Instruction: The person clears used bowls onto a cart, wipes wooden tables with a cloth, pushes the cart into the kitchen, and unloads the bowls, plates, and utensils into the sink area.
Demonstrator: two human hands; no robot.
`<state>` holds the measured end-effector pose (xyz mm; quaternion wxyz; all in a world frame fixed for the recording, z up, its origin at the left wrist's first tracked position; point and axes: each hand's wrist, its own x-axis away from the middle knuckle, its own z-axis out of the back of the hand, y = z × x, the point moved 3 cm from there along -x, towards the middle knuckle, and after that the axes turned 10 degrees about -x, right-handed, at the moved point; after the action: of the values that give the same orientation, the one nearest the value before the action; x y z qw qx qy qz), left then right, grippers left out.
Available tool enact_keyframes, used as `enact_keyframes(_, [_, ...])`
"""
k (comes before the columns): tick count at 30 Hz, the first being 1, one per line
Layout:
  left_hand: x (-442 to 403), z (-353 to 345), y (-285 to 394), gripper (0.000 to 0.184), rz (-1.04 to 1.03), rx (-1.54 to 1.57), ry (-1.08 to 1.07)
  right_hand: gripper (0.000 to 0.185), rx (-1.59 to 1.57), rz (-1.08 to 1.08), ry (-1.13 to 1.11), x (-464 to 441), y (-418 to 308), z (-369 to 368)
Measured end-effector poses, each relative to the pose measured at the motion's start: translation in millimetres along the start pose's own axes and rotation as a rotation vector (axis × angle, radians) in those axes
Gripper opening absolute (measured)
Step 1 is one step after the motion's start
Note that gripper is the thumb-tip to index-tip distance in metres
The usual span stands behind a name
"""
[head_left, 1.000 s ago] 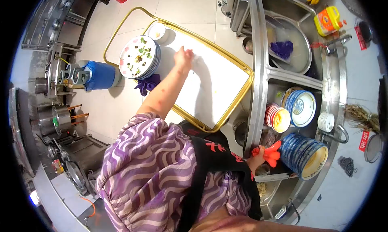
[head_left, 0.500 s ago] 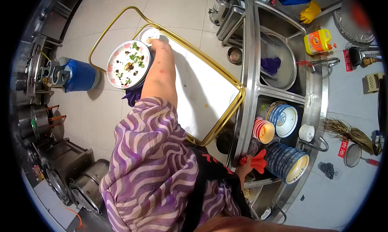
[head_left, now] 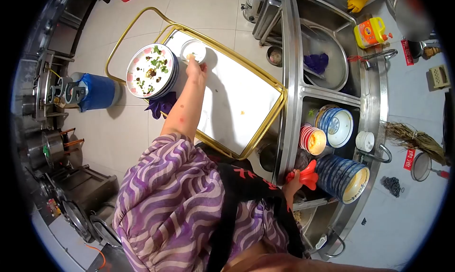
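My left hand (head_left: pixel 195 69) reaches out over the white-topped cart (head_left: pixel 237 122), its fingers closed on the rim of a small white bowl (head_left: pixel 201 47). Beside that bowl is a stack of plates (head_left: pixel 163 84); the top one has a pink-patterned rim and carries green leaves and dark food scraps. A purple cloth (head_left: pixel 161 106) hangs below the stack at the cart's edge. At the sink, my right hand (head_left: pixel 294 181) grips several red soup spoons (head_left: pixel 309 175). Stacked blue-patterned bowls (head_left: pixel 343 179) lie tilted right by it.
The steel sink (head_left: pixel 294 82) holds a large basin (head_left: pixel 336 77) with a purple cloth, plus red-striped bowls (head_left: pixel 313 140) and blue-rimmed bowls (head_left: pixel 340 127). A yellow detergent bottle (head_left: pixel 369 32) stands behind. A blue gas cylinder (head_left: pixel 97 92) is on the floor left of the cart.
My left hand has drawn the small white bowl away from beside the plate stack, toward the right and nearer me. My right hand still holds the red spoons. The view has shifted slightly.
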<state>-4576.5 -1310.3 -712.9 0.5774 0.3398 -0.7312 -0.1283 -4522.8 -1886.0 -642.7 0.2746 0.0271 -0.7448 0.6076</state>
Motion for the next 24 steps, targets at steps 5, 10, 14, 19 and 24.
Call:
enact_keyframes(5, [-14,15,-7,0.041,-0.183,-0.403,0.233,0.008,-0.03,0.033,0.044,-4,6,-4])
enact_keyframes(10, [-24,10,16,0.031,-0.214,-0.478,0.028,0.01,-0.067,0.049,0.052,5,7,-17])
enact_keyframes(14, [-35,10,29,0.015,-0.058,-0.405,-0.142,0.012,-0.032,0.028,0.015,-2,13,-11])
enact_keyframes(19, [-39,3,26,0.02,-0.011,-0.473,-0.172,0.01,-0.015,0.071,0.002,-6,18,-11])
enact_keyframes(24, [-34,-12,20,0.025,-0.043,-0.432,-0.183,0.009,-0.107,0.081,0.004,14,6,-36])
